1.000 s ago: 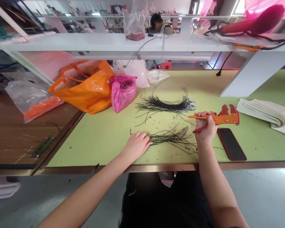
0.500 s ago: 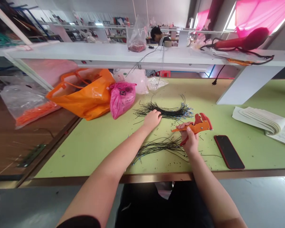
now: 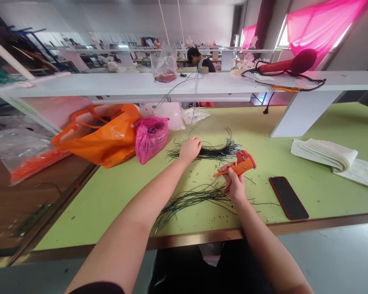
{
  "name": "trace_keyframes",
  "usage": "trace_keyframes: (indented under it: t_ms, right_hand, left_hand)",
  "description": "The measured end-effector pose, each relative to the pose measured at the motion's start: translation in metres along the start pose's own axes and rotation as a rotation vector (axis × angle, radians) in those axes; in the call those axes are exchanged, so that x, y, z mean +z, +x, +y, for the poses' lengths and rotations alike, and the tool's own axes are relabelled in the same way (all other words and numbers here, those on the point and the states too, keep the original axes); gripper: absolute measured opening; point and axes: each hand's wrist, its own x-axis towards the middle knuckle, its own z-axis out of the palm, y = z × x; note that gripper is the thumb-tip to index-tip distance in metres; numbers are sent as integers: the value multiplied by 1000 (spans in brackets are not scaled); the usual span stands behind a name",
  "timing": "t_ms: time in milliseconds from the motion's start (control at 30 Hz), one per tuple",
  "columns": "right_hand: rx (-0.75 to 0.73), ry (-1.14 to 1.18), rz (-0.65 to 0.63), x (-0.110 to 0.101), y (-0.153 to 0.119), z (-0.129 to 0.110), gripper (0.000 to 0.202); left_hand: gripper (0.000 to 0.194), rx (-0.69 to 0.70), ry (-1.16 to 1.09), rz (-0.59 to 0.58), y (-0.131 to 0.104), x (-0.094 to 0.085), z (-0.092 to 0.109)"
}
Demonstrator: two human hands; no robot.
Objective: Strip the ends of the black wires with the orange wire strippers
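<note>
My left hand [image 3: 190, 148] is closed at the left part of the far bundle of black wires [image 3: 217, 151]; whatever its fingers pinch is too small to make out. The wires' bluish ends point right. My right hand [image 3: 235, 183] grips an orange and red wire-stripping tool [image 3: 243, 164], its jaws turned up and to the right. Nearer the table's front edge lies a second, looser bundle of black wires [image 3: 196, 197], just left of my right hand.
An orange bag [image 3: 110, 136] and a pink bag [image 3: 151, 139] stand at the left. A phone [image 3: 288, 198] and folded papers [image 3: 325, 153] lie at the right. A white shelf [image 3: 125, 85] spans the back, with a person beyond.
The view has shifted, so most things appear further left and the shelf lower. My left hand's fingers, earlier spread over the far bundle, are now drawn together. My right hand still holds the tool.
</note>
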Motion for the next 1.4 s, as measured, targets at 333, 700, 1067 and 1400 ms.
trace_keyframes:
  t_ms: [333,700,1067,1400]
  right_hand:
    - [30,48,76,-1,6,1,21]
    - [154,39,169,-4,14,13,27]
    - [163,67,230,-15,36,21,36]
    - [119,227,161,-14,26,-8,26]
  left_hand:
    - [18,-83,-637,269,-2,-28,47]
    - [11,-305,-1476,301,22,-28,93]
    - [35,-142,-1367,200,7,-49,101]
    - [38,374,-333,107,-94,-93,60]
